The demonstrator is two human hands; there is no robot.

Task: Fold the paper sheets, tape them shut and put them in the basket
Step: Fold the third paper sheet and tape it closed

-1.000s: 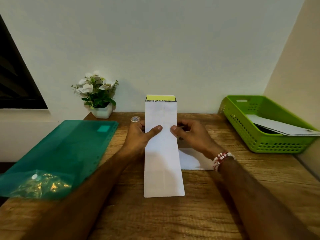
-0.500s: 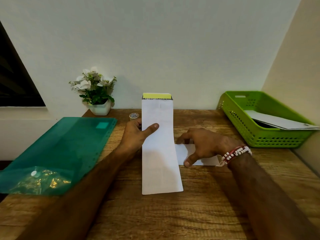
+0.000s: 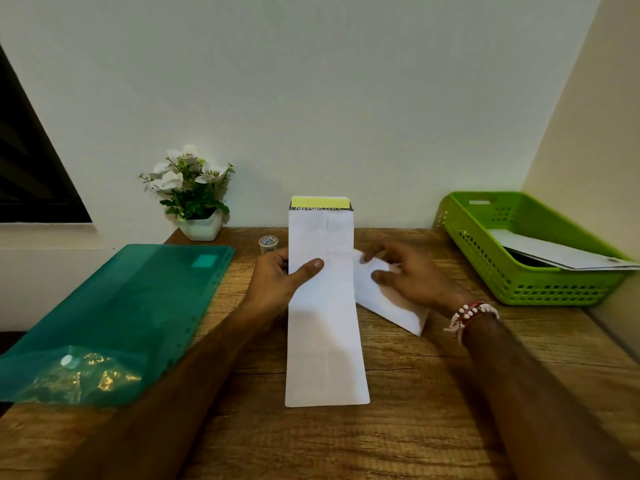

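A: What's on the left?
B: Green folder lies flat on the table and overhangs its left edge. Clear bag of gold bits at the folder's near end; can't tell if it's under or inside. Flower pot far left, against the wall. Tape roll right of the pot, just beyond the left hand.
A: Hands?
B: Left hand grips the sheet at its left edge, thumb across the front and fingers curled behind. The sheet is a long narrow folded strip, mid-table. Its near end rests on the wood and its far end is up in front of the wall, with a yellow band and dark print showing there. Right hand holds the small paper just right of the sheet, thumb and fingers curled on its far-left part. That paper sits angled with its near-right corner on the table; can't tell if the rest is lifted. Bead bracelet on the right wrist.
A: Basket?
B: Green basket far right by the wall, well apart from both hands. White papers inside, sticking out over its right rim.
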